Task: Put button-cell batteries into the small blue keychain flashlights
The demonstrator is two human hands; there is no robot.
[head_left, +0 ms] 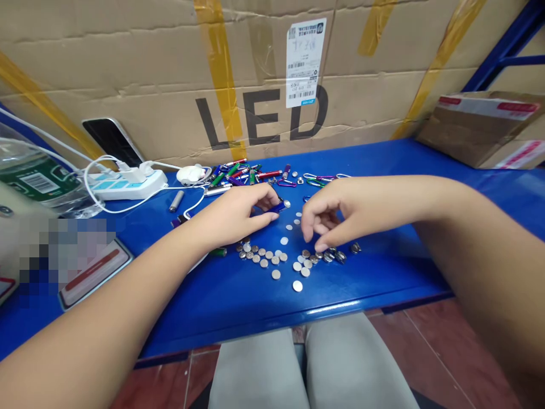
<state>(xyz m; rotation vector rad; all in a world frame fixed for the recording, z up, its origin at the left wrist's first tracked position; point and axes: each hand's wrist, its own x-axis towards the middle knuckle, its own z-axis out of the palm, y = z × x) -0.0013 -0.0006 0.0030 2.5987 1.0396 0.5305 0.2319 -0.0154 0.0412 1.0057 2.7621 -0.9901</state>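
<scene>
My left hand (251, 210) is closed on a small blue tube (276, 208), with a silvery round piece at its right end. To the right, my right hand (336, 213) hovers over the small metal parts (339, 257), its fingers curled and thumb pointing down; whether anything is between its fingertips is hidden. Several button cells (264, 263) lie scattered on the blue table (238, 309) in front of and between my hands. Behind them is a pile of coloured tubes (269, 174) and carabiner clips (317, 177).
A power strip (131, 184) with white cables and a plastic-wrapped bottle (38, 176) are at the left. Phones lie at the left front (97, 272) and lean behind (113, 139). A large carton (162, 74) stands behind; a smaller box (477, 133) is at the right.
</scene>
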